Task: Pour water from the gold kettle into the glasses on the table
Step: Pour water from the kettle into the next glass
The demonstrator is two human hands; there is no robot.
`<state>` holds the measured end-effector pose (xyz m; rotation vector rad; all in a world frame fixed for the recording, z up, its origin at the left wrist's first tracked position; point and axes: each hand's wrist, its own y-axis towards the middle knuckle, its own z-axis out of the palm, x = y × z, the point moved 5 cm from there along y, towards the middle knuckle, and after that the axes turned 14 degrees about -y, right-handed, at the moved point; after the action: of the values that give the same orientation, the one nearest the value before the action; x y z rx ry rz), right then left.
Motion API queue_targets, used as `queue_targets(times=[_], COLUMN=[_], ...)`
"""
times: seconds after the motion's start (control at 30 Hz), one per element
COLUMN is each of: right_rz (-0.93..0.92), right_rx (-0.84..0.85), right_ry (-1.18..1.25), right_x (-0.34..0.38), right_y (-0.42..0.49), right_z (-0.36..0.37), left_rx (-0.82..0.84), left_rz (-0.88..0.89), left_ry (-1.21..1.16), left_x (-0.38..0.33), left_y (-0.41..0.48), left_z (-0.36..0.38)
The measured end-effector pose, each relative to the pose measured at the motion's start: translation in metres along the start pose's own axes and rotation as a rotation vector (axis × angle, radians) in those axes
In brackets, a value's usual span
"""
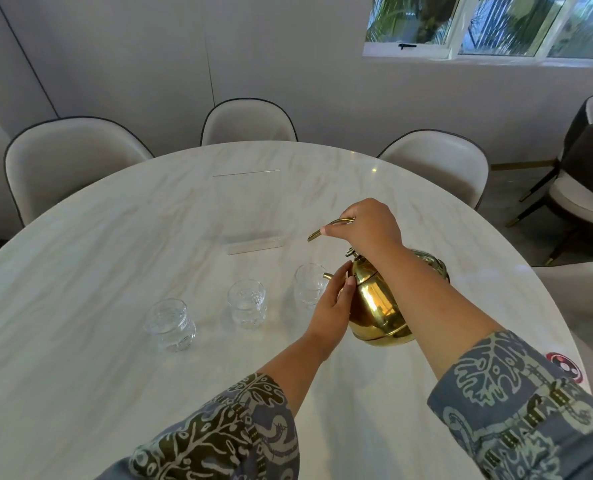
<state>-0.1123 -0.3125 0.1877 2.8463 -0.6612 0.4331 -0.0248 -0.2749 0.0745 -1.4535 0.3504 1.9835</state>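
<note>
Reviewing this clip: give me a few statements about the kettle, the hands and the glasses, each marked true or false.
1. Three glasses stand on the table. True: left glass, middle glass, right glass.
2. The right hand grips the gold kettle's handle. True.
3. The left hand rests flat on the table. False: it is against the kettle's side.
4. The spout points at the left glass. False: it is at the right glass.
5. The kettle is tipped toward the glasses. True.
</note>
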Motion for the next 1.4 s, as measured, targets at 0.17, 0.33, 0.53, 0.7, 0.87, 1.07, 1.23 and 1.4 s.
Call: queue_targets(times=[0.17,0.33,0.53,0.7,0.87,1.07,1.23,1.4], right_rz=[-0.006,-0.007,-0.012,-0.014,0.046,0.09,0.163,0.215], right_rx=[-0.006,-0.012,-0.015,-0.058,-0.143,-0.245,-0.288,-0.351], right_ry=[-0.012,-0.025,-0.026,0.033,0.151,0.311,0.517,0.659], right_x=[0.0,0.001,0.001,-0.005,-0.026,-0.054,-0.073,-0.092], right_y=[0.001,0.002,0.0,-0.006,-0.017,-0.038,-0.057,-0.073], right_z=[0.001,0.001,-0.001,-0.002,0.004,0.014,0.024,0.027], left_rx=[-0.008,-0.006,-0.002,0.003,0.018,0.06,0.085,0.129], left_rz=[0.014,0.012,0.014,0.025,0.015,0.023,0.055,0.091], left_ry=[-0.001,-0.003,-0.001,0.042,0.146,0.287,0.399,0.431], left_x=[0.001,0.001,0.002,0.005,0.013,0.021,0.024,0.029], left_y=[0.0,0.0,0.001,0.001,0.004,0.003,0.0,-0.001], left_z=[-0.001,-0.001,-0.001,-0.003,-0.006,-0.008,-0.008,-0.003])
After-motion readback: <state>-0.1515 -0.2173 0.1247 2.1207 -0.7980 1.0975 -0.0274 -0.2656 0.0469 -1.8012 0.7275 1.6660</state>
